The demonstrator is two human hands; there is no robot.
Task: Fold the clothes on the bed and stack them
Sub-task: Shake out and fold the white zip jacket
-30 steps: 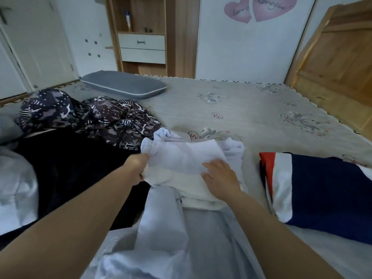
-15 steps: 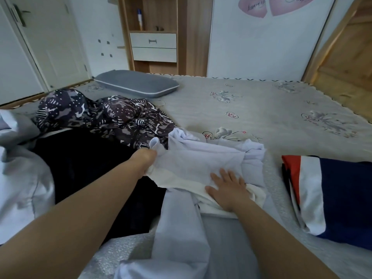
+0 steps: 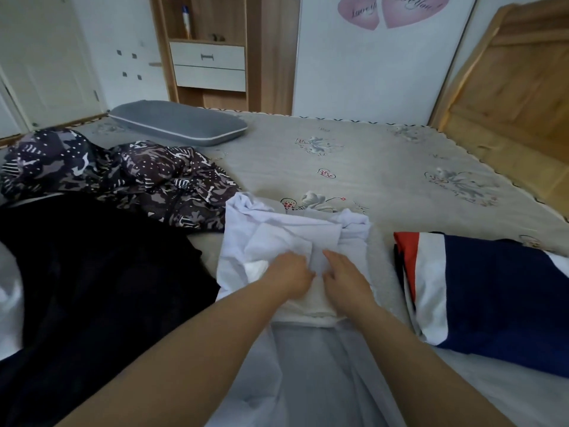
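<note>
White garment (image 3: 286, 238) under both hands

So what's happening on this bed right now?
A person is folding laundry. Both hands, the left hand and right hand, rest together on a white garment in the middle of the bed. A folded navy, white and red garment lies to the right; a dark patterned garment waits unfolded on the left.
</note>
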